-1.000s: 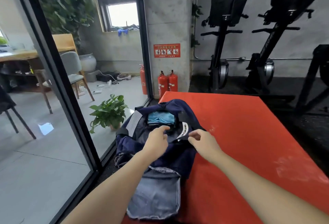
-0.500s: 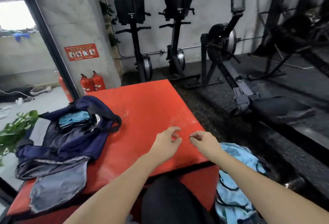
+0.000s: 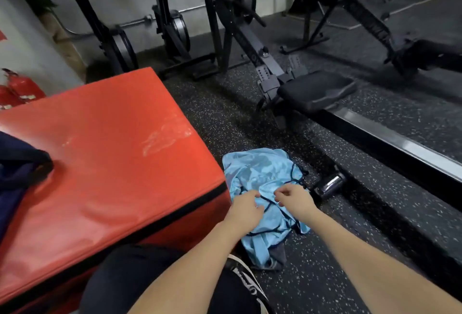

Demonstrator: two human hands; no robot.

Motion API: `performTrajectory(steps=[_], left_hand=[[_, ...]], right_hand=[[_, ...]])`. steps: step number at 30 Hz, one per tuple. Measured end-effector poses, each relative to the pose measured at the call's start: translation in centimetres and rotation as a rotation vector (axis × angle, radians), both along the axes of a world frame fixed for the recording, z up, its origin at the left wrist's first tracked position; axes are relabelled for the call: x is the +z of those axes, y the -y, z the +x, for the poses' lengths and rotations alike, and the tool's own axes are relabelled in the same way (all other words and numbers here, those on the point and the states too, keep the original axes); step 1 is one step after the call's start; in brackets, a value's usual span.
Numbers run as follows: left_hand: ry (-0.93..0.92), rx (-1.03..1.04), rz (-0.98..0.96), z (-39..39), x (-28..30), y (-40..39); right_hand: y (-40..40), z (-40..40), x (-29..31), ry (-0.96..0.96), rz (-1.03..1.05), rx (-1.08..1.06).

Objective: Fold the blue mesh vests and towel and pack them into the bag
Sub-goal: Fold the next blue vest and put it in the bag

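We see left grip (image 3: 246,207) & right grip (image 3: 293,197), fingers loosely curled, over crumpled light-blue mesh vests w/ dark trim (image 3: 262,178) on floor; pinching unclear.

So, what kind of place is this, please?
Most likely a gym: rowing machines stand on speckled rubber flooring, beside a red padded box. Both hands reach for a blue mesh vest on the floor.

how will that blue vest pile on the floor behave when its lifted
The blue vest pile lies crumpled in loose folds, so it will probably hang limp. Its thin, shiny fabric looks light and may slip. The dark edging loops could snag on fingers.
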State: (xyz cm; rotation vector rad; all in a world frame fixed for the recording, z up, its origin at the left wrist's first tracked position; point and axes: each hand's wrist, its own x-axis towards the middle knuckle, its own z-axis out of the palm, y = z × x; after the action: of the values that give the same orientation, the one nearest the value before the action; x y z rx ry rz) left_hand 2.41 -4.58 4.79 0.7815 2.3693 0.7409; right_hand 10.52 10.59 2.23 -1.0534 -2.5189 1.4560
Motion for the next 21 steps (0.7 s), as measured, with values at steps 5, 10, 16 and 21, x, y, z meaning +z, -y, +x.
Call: performTrajectory(steps=[5,10,16,21], left_hand=[[0.032,0.091,-0.056,-0.8,-5.1,-3.0],[0.035,0.129,-0.106,-2.2,-9.5,-5.1],[0.079,0.108,-0.179,-4.7,-13.2,-6.4],[0.11,0.198,-0.2,-6.0,-15.2,-6.1]], right_hand=[[-2.4,-0.3,-5.2,0.098,-0.029,0.01],[-3.3,-2.7,-10.1,0.168,-0.017,0.048],[-3.8,-6.3,-14.3,0.248,0.118,0.131],[-4.8,-8.0,-16.4,0.396,0.321,0.195]])
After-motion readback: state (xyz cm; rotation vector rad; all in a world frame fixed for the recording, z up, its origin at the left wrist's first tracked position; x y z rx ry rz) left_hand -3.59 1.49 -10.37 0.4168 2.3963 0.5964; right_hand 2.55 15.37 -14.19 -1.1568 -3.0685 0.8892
